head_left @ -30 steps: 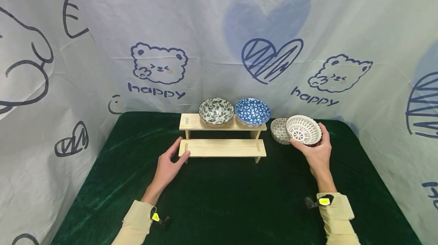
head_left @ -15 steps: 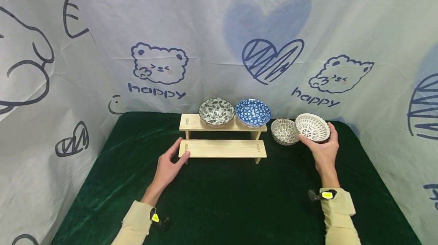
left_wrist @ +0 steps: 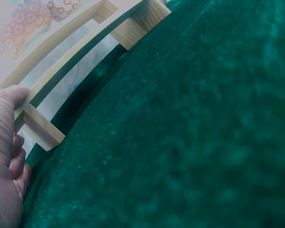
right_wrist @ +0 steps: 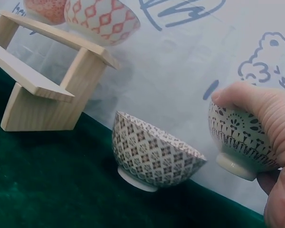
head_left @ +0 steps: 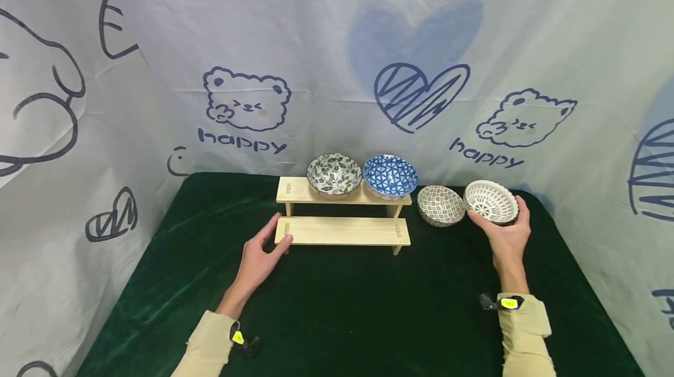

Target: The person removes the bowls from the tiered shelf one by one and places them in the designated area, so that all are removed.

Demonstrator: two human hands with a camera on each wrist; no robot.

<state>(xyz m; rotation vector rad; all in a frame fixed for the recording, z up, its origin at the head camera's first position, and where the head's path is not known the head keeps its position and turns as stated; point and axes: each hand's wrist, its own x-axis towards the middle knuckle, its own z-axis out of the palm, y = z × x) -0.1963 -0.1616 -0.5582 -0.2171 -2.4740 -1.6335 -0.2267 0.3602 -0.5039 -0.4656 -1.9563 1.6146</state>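
Note:
My right hand [head_left: 509, 237] grips a white bowl [head_left: 491, 201] with a dark pattern and scalloped rim, thumb on the near side. In the right wrist view its foot shows above the green cloth. Just left of it a brown-and-white checked bowl [head_left: 441, 206] stands upright on the cloth. My left hand [head_left: 259, 257] holds the left end of the lower board of a two-step wooden stand [head_left: 342, 230], thumb at the front edge. A bowl with dark leaf patterns [head_left: 334, 175] and a blue-and-white bowl [head_left: 390, 176] sit side by side on the upper board.
Dark green cloth [head_left: 368, 312] covers the table. A white fabric backdrop [head_left: 326, 26] with blue drawings rises behind the stand and along both sides.
My right hand has carried the white bowl to the right, off the front of the checked bowl, which now shows in full. The left hand stays on the stand.

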